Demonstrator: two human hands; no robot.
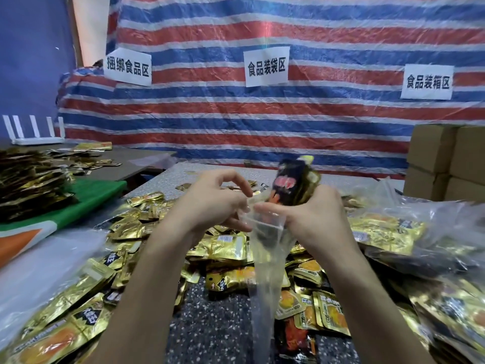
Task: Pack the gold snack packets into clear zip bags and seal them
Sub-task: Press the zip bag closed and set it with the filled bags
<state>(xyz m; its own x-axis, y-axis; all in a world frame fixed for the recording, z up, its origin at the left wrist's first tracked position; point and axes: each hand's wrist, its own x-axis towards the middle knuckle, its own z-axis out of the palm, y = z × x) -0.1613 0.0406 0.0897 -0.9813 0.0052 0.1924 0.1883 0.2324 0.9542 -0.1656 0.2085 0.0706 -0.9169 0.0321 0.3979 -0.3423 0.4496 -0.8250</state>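
A clear zip bag [265,258] hangs empty between my hands above the table. My left hand [210,203] pinches the left side of its open mouth. My right hand [312,214] grips a bunch of snack packets [295,183], dark and gold, standing up above the bag's mouth, and its thumb presses the bag's right rim. Loose gold snack packets [228,248] cover the speckled table [217,319] below and around both arms.
Filled clear bags [409,237] lie at the right, in front of stacked cardboard boxes [446,166]. Empty clear bags [39,269] lie at the left beside a green cloth [86,200] and a dark packet pile [29,182]. A striped tarp with paper signs hangs behind.
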